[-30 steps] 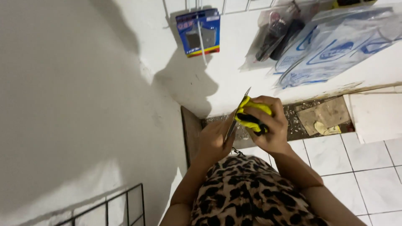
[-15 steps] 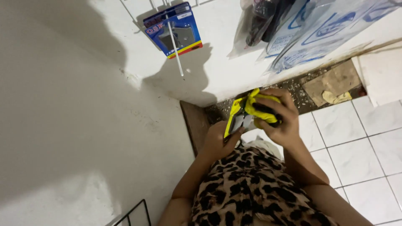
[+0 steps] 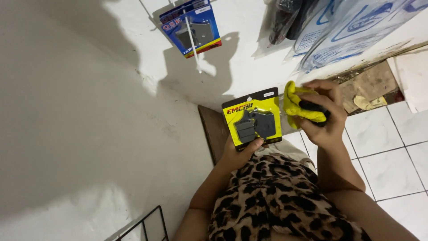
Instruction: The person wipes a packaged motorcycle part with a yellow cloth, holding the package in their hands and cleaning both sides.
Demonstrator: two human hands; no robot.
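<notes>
1. Left hand (image 3: 238, 154): grips the bottom edge of a yellow pack (image 3: 253, 118), thumb pressed on the front at its lower edge, other fingers hidden behind. Pack is upright, face toward the cam, sits at centre frame.
2. Pack: flat card w/ black top strip, hang hole, clear blister holding two dark grey pads side by side.
3. Right hand (image 3: 327, 118): closed around a bunched yellow cloth (image 3: 296, 105), fingers curled over it, something black showing in the grip; can't tell what it is. Hand is at 3 o'clock from the pack, just beside it; cloth's left edge is next to the pack's right edge, can't tell if touching.
4. Blue pack (image 3: 191, 27): hangs on a white peg (image 3: 192, 42) on the wall, at 11 o'clock from the yellow pack, well apart. It has a red & yellow bottom strip, grey part inside.
5. Clear bags (image 3: 352, 31) w/ blue print hang at 1–2 o'clock, top right; a dark bagged item (image 3: 290, 18) beside them on their left.
6. White wall (image 3: 89, 125) fills the left half, w/ shadows under the hanging packs.
7. White floor tiles (image 3: 392, 151) at 4 o'clock; a rough broken strip w/ debris (image 3: 365, 89) runs where wall meets floor, behind the right hand.
8. Leopard-print top (image 3: 276, 201) at 6 o'clock, below both hands.
9. Black wire rack (image 3: 147, 225) corner at 7 o'clock, bottom edge.
</notes>
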